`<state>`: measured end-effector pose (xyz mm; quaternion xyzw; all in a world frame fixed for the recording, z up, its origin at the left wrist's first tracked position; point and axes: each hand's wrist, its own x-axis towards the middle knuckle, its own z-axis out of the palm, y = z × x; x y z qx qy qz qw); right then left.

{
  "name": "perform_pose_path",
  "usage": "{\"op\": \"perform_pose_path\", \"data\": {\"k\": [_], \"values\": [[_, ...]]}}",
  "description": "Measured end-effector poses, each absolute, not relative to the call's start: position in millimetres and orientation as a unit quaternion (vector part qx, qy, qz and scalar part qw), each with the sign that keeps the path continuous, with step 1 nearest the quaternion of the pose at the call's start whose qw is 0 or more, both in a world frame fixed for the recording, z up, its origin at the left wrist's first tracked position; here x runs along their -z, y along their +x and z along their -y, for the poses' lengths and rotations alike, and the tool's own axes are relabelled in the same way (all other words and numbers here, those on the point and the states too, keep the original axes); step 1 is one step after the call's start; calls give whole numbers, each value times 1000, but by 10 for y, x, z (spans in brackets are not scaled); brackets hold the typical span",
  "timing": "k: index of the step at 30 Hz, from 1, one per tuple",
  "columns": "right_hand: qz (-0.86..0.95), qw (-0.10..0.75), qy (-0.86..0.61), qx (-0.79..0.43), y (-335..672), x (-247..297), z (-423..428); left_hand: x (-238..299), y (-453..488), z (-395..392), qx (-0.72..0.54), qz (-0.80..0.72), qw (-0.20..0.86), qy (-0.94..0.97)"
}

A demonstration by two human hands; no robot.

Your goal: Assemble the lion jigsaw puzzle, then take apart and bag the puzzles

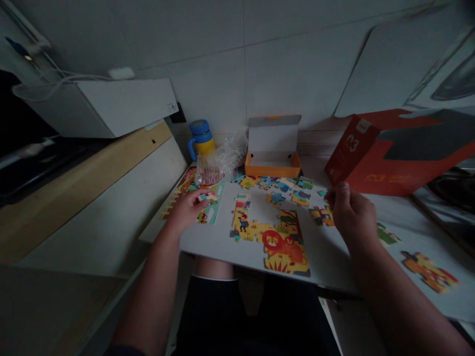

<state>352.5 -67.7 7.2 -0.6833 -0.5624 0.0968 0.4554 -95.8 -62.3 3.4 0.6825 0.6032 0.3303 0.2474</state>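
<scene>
Orange box: lid up, white interior facing us, back of table.
Red box: right-back; contents hidden from us.
Mug: blue-topped, left-back; plastic bag bunched in front, overlapping picture sheet.
Puzzle: part-joined, lions at near edge; loose pieces behind.
Left hand: pinching small piece above sheet.
Right hand: fingers bunched before red box; we can't tell its grip.

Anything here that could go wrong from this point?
The lion section lies right by the front edge of the table, so a bump could tip it over or break it apart. The right hand reaches among loose pieces, and its forearm might brush the green piece beside it. Crumpled clear plastic could catch or cover nearby pieces.
</scene>
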Motion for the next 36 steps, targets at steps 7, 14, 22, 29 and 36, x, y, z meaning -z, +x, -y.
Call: {"op": "perform_pose_path", "data": {"k": [7,14,22,29,36], "values": [[570,462,-671,-109,3571,40,606,-128,-86,209,-331,-446,385,737],[575,463,-666,-108,3576,79,585,31,323,-165,-343,-365,388,774],[585,461,-659,-106,3543,91,576,266,112,-204,-435,-403,408,694],[586,459,-660,-102,3569,111,562,134,164,-54,-394,-436,357,726],[586,463,-655,-114,3591,158,533,129,185,-23,-382,-440,354,731]]}}
